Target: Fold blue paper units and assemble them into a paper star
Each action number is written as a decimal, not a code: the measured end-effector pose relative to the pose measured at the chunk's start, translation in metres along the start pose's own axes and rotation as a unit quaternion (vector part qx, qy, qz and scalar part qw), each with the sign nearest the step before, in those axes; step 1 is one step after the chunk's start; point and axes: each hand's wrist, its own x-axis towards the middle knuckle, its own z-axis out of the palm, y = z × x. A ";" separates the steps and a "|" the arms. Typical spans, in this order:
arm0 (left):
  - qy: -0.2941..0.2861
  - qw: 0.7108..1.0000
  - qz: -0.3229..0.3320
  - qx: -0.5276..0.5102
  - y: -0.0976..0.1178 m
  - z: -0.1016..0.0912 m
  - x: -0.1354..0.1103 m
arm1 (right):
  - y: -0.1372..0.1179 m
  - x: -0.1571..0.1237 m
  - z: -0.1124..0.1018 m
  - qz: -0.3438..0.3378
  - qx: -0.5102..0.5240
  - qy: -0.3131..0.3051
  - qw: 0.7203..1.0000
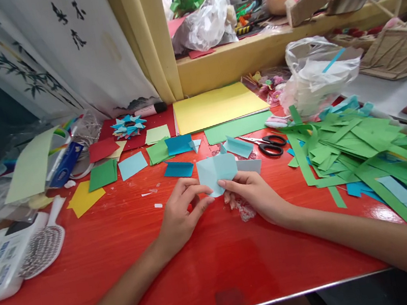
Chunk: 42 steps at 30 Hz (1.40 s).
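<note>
A light blue paper square (216,172) with fold creases stands tilted above the red table (192,278). My left hand (182,212) pinches its lower left edge and my right hand (251,194) pinches its lower right edge. Both hands have their fingers closed on the paper. Just behind it lie other folded pieces of blue paper (179,169), and black-handled scissors (270,145) sit to the right of them.
Green and blue paper strips (362,153) are heaped at the right. Coloured squares (103,174), a yellow sheet stack (217,106), a folded paper star (129,126), a plastic bag (315,75) and a white brush (42,245) surround the work spot.
</note>
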 end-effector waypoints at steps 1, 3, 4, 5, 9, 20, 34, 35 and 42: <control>0.004 1.000 -0.004 0.000 0.000 0.000 0.000 | 0.000 0.000 0.000 0.000 0.003 -0.003 1.000; 0.011 1.000 -0.018 -0.009 -0.001 0.001 0.001 | -0.002 0.000 0.000 0.006 0.001 -0.014 1.000; 0.013 0.999 -0.027 -0.014 -0.002 0.002 0.002 | -0.003 0.001 0.001 0.012 -0.002 -0.021 1.000; 0.015 0.999 -0.037 -0.019 -0.002 0.002 0.002 | -0.003 0.001 0.001 0.018 -0.007 -0.029 0.999; 0.006 0.998 -0.063 -0.020 -0.003 0.002 0.002 | -0.004 0.001 0.001 0.038 -0.048 -0.070 0.996; 0.017 0.994 -0.096 -0.052 0.001 0.006 -0.001 | -0.001 -0.001 -0.002 0.063 -0.106 -0.148 0.981; 0.035 0.992 -0.101 -0.072 0.004 0.008 -0.004 | -0.007 -0.003 0.001 0.056 -0.153 -0.157 0.974; 0.033 0.992 -0.099 -0.071 0.004 0.008 -0.004 | -0.007 -0.003 0.001 0.052 -0.155 -0.156 0.974; 0.029 0.989 -0.114 -0.090 0.005 0.009 -0.003 | -0.006 -0.002 0.001 0.061 -0.157 -0.158 0.973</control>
